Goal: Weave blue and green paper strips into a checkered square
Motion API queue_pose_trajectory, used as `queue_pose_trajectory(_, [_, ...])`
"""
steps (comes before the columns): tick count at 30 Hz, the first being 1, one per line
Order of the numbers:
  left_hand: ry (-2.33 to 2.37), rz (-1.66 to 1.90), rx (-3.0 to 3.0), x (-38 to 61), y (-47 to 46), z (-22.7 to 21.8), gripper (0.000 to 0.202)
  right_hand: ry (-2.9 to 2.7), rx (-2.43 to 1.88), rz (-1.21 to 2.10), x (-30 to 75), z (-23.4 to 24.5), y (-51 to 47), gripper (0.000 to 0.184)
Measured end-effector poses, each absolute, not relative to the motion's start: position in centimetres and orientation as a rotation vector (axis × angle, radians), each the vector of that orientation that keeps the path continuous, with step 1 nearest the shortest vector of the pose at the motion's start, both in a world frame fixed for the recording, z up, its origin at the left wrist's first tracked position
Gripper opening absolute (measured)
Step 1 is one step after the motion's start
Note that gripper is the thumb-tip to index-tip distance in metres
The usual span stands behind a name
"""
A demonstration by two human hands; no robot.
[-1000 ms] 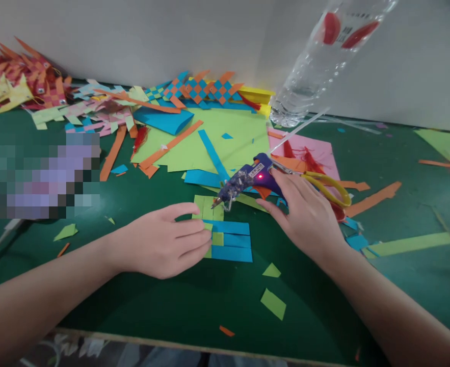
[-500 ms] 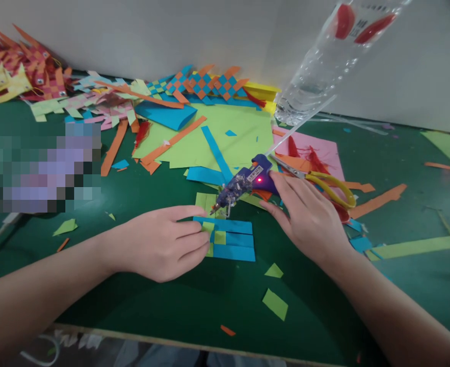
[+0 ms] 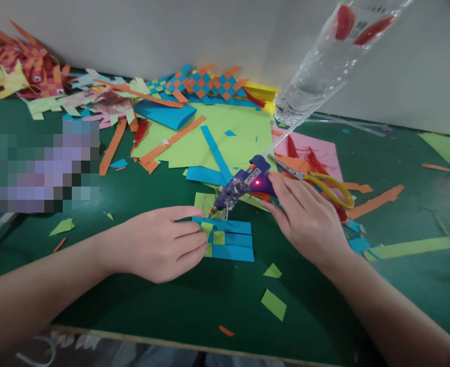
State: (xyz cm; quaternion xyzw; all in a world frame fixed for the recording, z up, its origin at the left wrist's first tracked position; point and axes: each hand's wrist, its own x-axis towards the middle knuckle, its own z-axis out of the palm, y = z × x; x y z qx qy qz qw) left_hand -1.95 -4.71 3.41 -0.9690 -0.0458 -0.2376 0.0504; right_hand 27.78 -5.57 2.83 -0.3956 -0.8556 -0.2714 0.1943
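A small woven piece of blue and green paper strips [image 3: 230, 239] lies on the green mat. My left hand [image 3: 163, 242] rests on its left edge, fingers closed, pinching a green strip end. My right hand [image 3: 305, 219] grips the handle of a purple glue gun [image 3: 243, 186] whose red light is on. The gun's nozzle points down and left, just above the top edge of the woven piece. A clear glue stick pokes out of the gun's back toward the upper right.
Yellow-handled scissors [image 3: 324, 186] lie just behind my right hand on pink paper [image 3: 324, 150]. A clear plastic bottle [image 3: 324, 61] leans at the back. Green sheets, loose strips and woven paper shapes [image 3: 205, 84] crowd the far side; scraps [image 3: 273, 304] dot the near mat.
The glue gun's nozzle has dipped lower and closer to the woven piece. My left hand has lifted a green strip end at the piece's left edge.
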Motion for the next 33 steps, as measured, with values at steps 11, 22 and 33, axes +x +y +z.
queue_pose_trajectory(11, [-0.145,-0.727,-2.938,-2.03,-4.78,3.61,0.037,-2.399,-1.086,-0.777,27.73,2.92,-5.56,0.044])
queue_pose_trajectory(22, [-0.134,-0.700,-2.943,-2.07,-4.82,3.67,0.039,-2.403,-1.062,-0.785,27.76,3.18,-5.57,0.041])
queue_pose_trajectory(33, [-0.126,-0.734,-2.918,-2.26,-4.78,3.32,0.038,-2.381,-1.031,-0.831,27.85,3.13,-5.47,0.042])
